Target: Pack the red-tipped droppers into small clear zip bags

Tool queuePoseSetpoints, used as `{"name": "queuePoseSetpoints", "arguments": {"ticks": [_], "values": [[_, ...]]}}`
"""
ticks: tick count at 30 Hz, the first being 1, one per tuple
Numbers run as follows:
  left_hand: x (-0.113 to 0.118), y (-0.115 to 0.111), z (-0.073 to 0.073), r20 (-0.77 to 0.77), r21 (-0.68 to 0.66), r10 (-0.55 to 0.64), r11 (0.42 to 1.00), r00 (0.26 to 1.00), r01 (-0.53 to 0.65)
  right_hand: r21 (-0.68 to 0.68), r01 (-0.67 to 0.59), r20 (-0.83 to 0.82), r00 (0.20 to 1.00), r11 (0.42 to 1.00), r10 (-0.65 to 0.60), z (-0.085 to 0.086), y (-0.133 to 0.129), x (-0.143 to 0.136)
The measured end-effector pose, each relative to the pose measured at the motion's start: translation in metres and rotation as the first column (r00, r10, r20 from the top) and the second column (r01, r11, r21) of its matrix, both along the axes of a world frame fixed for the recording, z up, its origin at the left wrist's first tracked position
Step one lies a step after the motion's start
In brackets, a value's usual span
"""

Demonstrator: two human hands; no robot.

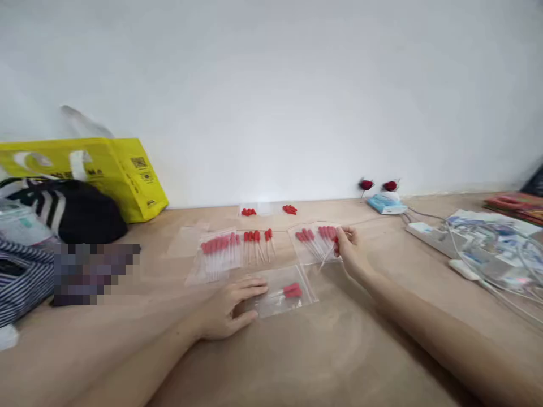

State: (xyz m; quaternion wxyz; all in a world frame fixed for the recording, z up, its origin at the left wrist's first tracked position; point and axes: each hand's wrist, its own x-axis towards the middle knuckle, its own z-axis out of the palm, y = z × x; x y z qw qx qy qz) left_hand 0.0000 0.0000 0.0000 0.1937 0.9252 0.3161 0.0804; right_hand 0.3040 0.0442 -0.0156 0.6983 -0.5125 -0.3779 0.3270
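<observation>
My left hand [229, 308] lies flat on the near edge of a clear plastic bag [271, 302] that holds a few red-bulbed droppers [292, 291]. My right hand [350, 249] reaches to a group of red-bulbed droppers [316, 236] lying on a clear bag further back, and its fingers pinch one dropper [330, 251] by the red bulb. More droppers [220, 246] lie on a bag to the left, with a few loose ones [258, 237] beside them.
A yellow bag [123, 169] and a black-and-white bag [68, 209] stand at the left by the wall. Loose red bulbs [289, 209] lie near the wall. A white power strip [428, 234] with cables, a blue packet [384, 203] and books [515, 203] occupy the right.
</observation>
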Motion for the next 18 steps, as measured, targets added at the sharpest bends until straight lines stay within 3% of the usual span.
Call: {"name": "queuePoseSetpoints", "arguments": {"ticks": [6,18], "values": [[0.000,0.000,0.001,0.032,0.005,-0.008,1.000,0.999,0.008,-0.011,-0.033,-0.023,0.999,0.999,0.033,-0.014,-0.018,-0.007],[0.001,0.000,0.001,0.062,0.006,-0.023,1.000,0.998,0.023,0.011,0.003,-0.077,0.997,1.000,-0.002,-0.016,-0.020,-0.016]]}}
